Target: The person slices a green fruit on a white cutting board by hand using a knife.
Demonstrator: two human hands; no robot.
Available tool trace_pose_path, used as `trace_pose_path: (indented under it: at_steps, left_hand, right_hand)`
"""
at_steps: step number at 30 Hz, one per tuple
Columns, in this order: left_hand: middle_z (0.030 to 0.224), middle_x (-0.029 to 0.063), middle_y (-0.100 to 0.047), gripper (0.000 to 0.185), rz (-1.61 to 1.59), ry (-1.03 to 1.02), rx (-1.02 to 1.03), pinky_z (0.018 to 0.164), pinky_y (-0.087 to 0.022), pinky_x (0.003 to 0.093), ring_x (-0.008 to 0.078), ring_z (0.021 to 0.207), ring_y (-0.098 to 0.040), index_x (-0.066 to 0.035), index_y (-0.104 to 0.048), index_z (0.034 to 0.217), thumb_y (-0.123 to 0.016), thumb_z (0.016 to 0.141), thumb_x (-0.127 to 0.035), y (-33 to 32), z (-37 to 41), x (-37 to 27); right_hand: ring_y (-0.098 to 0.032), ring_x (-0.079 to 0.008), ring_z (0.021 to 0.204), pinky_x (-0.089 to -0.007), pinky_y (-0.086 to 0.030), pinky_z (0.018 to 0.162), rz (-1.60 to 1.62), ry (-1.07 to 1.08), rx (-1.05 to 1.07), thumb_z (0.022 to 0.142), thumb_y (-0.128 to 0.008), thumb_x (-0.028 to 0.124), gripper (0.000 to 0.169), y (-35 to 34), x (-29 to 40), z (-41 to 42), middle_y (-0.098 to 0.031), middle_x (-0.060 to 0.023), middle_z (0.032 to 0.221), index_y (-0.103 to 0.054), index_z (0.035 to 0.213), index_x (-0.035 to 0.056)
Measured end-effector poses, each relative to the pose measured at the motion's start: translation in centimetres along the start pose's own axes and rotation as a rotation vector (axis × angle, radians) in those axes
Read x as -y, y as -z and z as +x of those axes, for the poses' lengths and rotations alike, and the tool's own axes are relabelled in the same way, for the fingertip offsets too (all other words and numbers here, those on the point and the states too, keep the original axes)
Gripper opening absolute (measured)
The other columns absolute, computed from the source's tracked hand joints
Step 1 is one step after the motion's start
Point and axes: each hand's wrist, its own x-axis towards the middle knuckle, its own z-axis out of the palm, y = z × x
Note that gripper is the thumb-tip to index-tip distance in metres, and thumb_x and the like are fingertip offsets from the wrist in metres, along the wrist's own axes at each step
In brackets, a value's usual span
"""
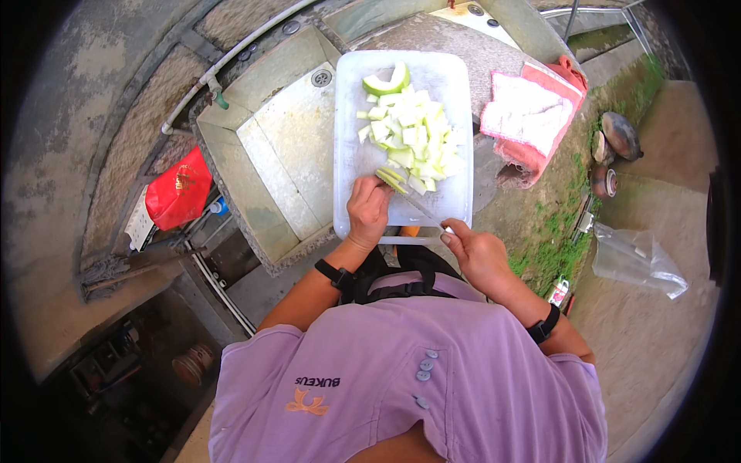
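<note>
A white plastic cutting board (350, 139) lies in front of me beside a stone sink. On it is a pile of pale green gourd or melon pieces (414, 130), with a larger curved piece (389, 84) at its far edge. My left hand (369, 208) presses on a few green-skinned slices (392, 178) at the near left of the board. My right hand (477, 252) grips the handle of a knife (425, 212), whose blade points up and left to those slices, close by my left fingertips.
The stone sink basin (278, 156) is on the left, below a white pipe with a green-tipped tap (220, 99). Pink and red cloths (529, 113) hang at the right. A red bag (179, 191) is far left; a clear plastic bag (637, 260) lies on the ground at right.
</note>
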Motion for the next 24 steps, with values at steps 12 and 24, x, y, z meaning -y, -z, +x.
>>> trace_pose_path:
  at_steps: [12, 24]
  left_hand:
    - [0.096, 0.0135, -0.063, 0.017, -0.011, -0.017, -0.007, 0.070, -0.052, 0.0404, 0.0331, 0.084, -0.060, 0.003, -0.064, 0.085, -0.072, 0.072, 0.012, -0.6, 1.1, 0.2]
    - [0.095, 0.0137, -0.063, 0.017, 0.049, -0.025, -0.001, 0.069, -0.051, 0.0409, 0.0340, 0.084, -0.060, 0.003, -0.062, 0.082, -0.069, 0.072, 0.013, -1.3, 0.6, 0.5]
  right_hand:
    - [-0.064, -0.0383, 0.067, -0.0446, -0.049, 0.062, 0.372, -0.061, -0.029, 0.103, -0.057, 0.036, 0.032, -2.0, -3.3, 3.5, -0.064, -0.0197, 0.071, -0.069, 0.118, 0.0107]
    - [-0.067, -0.0431, 0.077, -0.0512, -0.051, 0.069, 0.142, -0.046, 0.061, 0.104, -0.053, 0.037, 0.033, -1.2, -1.3, 3.3, -0.068, -0.0223, 0.078, -0.067, 0.119, 0.0106]
